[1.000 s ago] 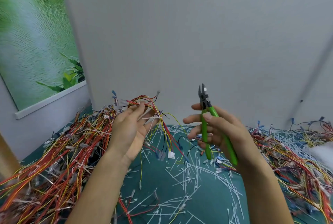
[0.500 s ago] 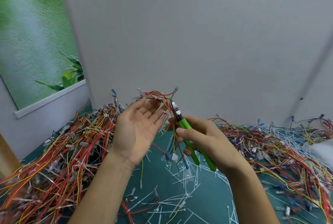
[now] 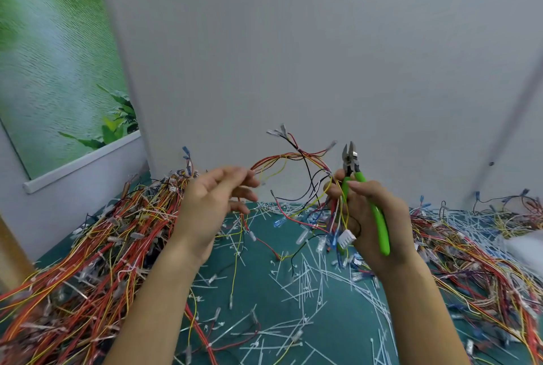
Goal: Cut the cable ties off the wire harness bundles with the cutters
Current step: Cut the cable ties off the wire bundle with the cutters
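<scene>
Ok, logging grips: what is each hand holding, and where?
Right hand grips the cutters by the green handles and also holds the wire harness against them. Left hand, blurred, touches the harness's other end; grip unclear.

Workshop: bench [image 3: 338, 323] under wire harnesses [image 3: 88, 261]

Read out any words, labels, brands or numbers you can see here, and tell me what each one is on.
No readable text anywhere.
On the cutters: no brand or number shows on the green handles or metal head.
On the white connector: any marking is too small to read.
On the wall picture: leaves and water only, no words.
</scene>
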